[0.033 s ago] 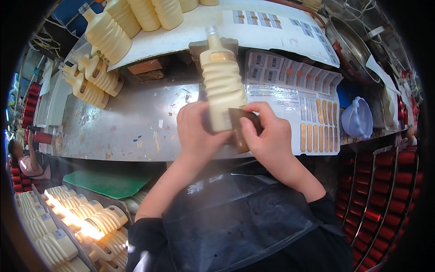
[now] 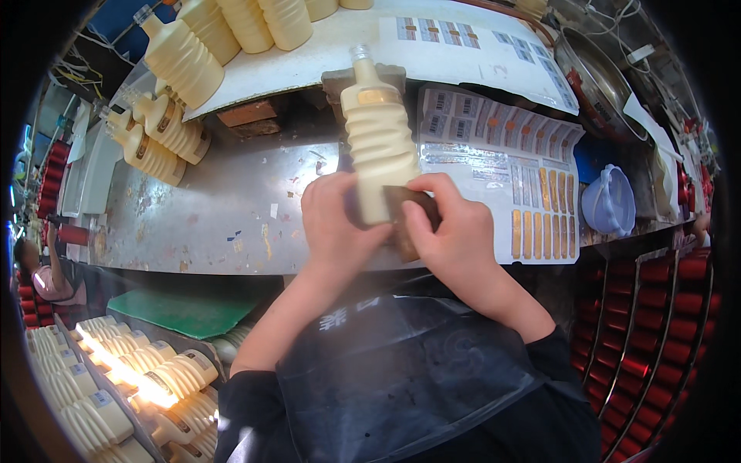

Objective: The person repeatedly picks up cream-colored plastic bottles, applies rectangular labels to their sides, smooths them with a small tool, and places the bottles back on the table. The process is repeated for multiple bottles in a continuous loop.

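Observation:
A cream ribbed bottle [image 2: 380, 139] with a clear neck and a gold label near its shoulder lies in front of me, neck pointing away. Its neck end rests on a brownish block [image 2: 334, 80]. My left hand [image 2: 333, 212] is closed around the bottle's lower left side and base. In my right hand [image 2: 457, 224] is a flat brown pad [image 2: 403, 207], pinched between thumb and fingers and pressed to the bottle's lower right side. The pad covers part of the bottle there, so what lies beneath it is hidden.
Label sheets [image 2: 502, 147] with gold and silver strips lie right of the bottle. A pale blue bucket [image 2: 608, 202] stands beyond them. More cream bottles [image 2: 184, 62] stand at the far left; others fill a crate [image 2: 100, 386] below. Red cylinders [image 2: 648, 347] are racked at lower right.
My right hand and the brown pad have shifted slightly left across the bottle's lower part. The bottle and my left hand stay where they were.

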Demonstrator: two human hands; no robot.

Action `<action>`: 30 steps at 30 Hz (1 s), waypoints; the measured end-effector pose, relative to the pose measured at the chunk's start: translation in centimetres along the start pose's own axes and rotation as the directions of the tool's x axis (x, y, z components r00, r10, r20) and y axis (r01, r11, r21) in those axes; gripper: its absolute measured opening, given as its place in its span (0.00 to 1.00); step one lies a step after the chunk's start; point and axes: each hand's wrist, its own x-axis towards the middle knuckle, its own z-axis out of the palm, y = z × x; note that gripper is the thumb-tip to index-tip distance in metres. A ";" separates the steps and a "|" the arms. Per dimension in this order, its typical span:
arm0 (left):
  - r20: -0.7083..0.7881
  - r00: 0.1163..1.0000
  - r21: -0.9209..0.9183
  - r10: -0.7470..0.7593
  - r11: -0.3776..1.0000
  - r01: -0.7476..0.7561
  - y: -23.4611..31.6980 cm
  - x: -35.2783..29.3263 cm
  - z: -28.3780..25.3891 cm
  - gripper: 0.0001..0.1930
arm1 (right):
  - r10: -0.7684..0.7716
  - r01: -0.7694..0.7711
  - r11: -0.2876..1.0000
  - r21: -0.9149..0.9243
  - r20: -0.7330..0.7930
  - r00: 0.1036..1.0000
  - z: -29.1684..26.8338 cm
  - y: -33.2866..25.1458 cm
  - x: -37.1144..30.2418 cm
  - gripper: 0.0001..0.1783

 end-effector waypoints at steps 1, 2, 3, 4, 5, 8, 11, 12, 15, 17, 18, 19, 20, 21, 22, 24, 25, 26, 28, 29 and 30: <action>-0.009 1.000 0.006 0.003 1.000 -0.003 0.2 0.1 0.1 0.38 | -0.042 0.042 0.999 -0.011 -0.003 0.999 0.2 -0.5 0.2 0.11; -0.018 1.000 0.017 0.008 1.000 -0.008 0.3 0.2 0.2 0.38 | -0.034 0.035 0.998 -0.052 0.013 0.999 0.2 -0.9 0.3 0.11; -0.010 1.000 0.015 -0.004 1.000 0.005 0.4 0.2 0.2 0.38 | -0.047 0.049 0.995 -0.086 0.029 0.998 0.3 -1.0 0.5 0.11; -0.003 1.000 0.017 -0.014 1.000 0.015 0.3 0.1 0.1 0.38 | -0.077 0.081 0.991 -0.108 0.040 0.996 0.4 -1.0 0.6 0.11; 0.007 1.000 0.022 -0.030 0.999 0.029 0.2 0.0 0.1 0.37 | -0.048 0.051 0.993 -0.103 0.036 0.998 0.4 -0.8 0.6 0.11; 0.034 0.996 -0.068 -0.077 0.995 0.079 -0.9 -0.8 -0.1 0.37 | 0.043 -0.043 0.999 -0.025 0.027 0.999 0.1 1.0 0.5 0.11; 0.161 0.955 -0.236 -0.250 0.930 0.283 -2.8 -1.5 -0.5 0.39 | 0.233 -0.241 0.960 0.140 0.072 0.970 0.0 3.7 0.0 0.12; 0.182 0.947 -0.263 -0.267 0.914 0.308 -3.4 -1.7 -0.5 0.39 | 0.297 -0.312 0.926 0.215 0.098 0.950 0.3 4.6 -0.3 0.12; 0.281 0.912 -0.331 -0.298 0.862 0.384 -4.5 -1.9 -0.7 0.41 | 0.425 -0.448 0.794 0.411 0.150 0.892 1.6 6.7 -1.0 0.13; 0.309 0.901 -0.463 -0.304 0.779 0.422 -4.5 -1.7 -0.5 0.38 | 0.462 -0.456 0.716 0.528 0.130 0.877 2.5 7.6 -1.3 0.13; 0.333 0.883 -0.523 -0.330 0.715 0.464 -4.4 -1.5 -0.4 0.37 | 0.455 -0.454 0.731 0.509 0.131 0.881 2.8 7.8 -1.4 0.13; 0.328 0.868 -0.545 -0.373 0.676 0.496 -4.1 -1.4 -0.1 0.34 | 0.454 -0.453 0.742 0.494 0.127 0.882 2.9 8.0 -1.4 0.13; 0.327 0.840 -0.567 -0.433 0.621 0.541 -3.7 -1.3 0.4 0.31 | 0.478 -0.488 0.742 0.460 0.148 0.866 2.9 8.0 -1.4 0.12; 0.316 0.830 -0.610 -0.460 0.571 0.549 -3.5 -1.2 0.7 0.29 | 0.454 -0.452 0.763 0.462 0.115 0.884 2.8 7.9 -1.4 0.12; 0.327 0.815 -0.609 -0.478 0.553 0.569 -3.4 -1.2 0.8 0.27 | 0.454 -0.450 0.774 0.445 0.105 0.885 2.6 7.8 -1.3 0.12; 0.306 0.843 -0.662 -0.442 0.537 0.522 -3.4 -1.3 0.8 0.22 | 0.449 -0.420 0.770 0.481 0.060 0.892 2.3 7.4 -1.2 0.13; 0.316 0.835 -0.641 -0.451 0.547 0.538 -3.6 -1.3 0.7 0.22 | 0.446 -0.390 0.751 0.533 0.027 0.895 2.1 7.1 -1.2 0.13; 0.320 0.833 -0.629 -0.451 0.557 0.543 -3.8 -1.4 0.4 0.22 | 0.412 -0.321 0.737 0.595 -0.020 0.911 2.0 6.8 -1.1 0.14; 0.307 0.842 -0.615 -0.444 0.582 0.531 -4.2 -1.4 0.2 0.22 | 0.340 -0.277 0.763 0.584 0.002 0.941 2.1 6.4 -0.3 0.16; 0.291 0.851 -0.614 -0.436 0.598 0.516 -4.2 -1.3 0.1 0.22 | 0.287 -0.254 0.815 0.521 0.018 0.958 2.1 6.3 0.3 0.16; 0.276 0.860 -0.612 -0.428 0.612 0.501 -4.3 -1.0 0.1 0.22 | 0.295 -0.292 0.854 0.430 0.063 0.954 2.1 6.1 1.0 0.15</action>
